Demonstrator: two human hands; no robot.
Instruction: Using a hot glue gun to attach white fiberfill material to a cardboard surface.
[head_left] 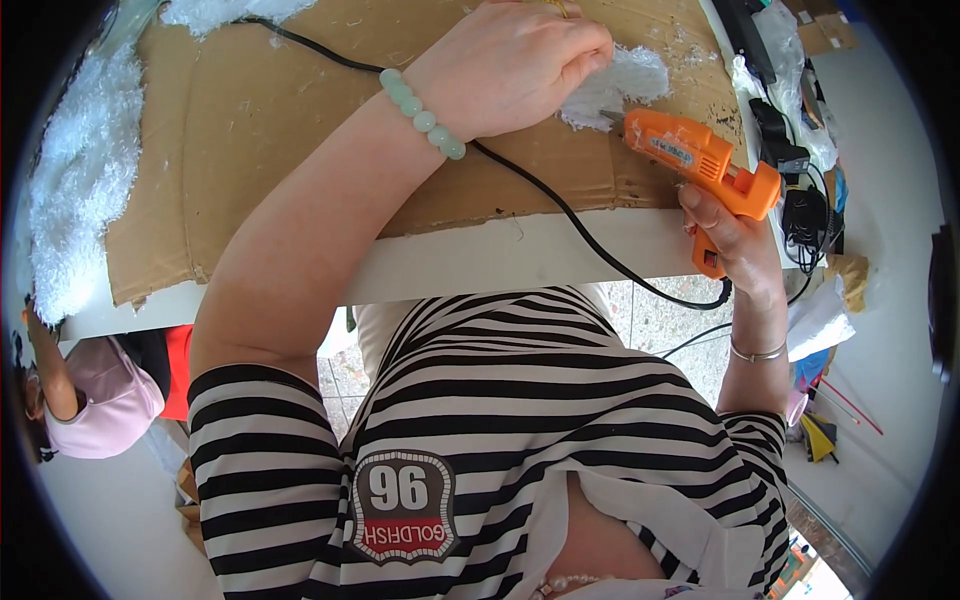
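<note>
My right hand (735,235) is wrapped round the handle of an orange hot glue gun (690,150). The gun's nozzle points left, right by the lower edge of a piece of white fluffy material (625,85). At the top, my left hand (510,65) has its fingers closed in a pinch at that piece's upper left; the fingertips are partly hidden. A black cord (560,200) runs from the gun's handle across the cardboard and passes under my left forearm.
Worn cardboard (300,130) covers the white table (480,245). A long heap of white fluffy material (85,180) lies along the left edge. Black adapters and cables (805,210) crowd the right side. Another person in pink (105,400) is at the lower left.
</note>
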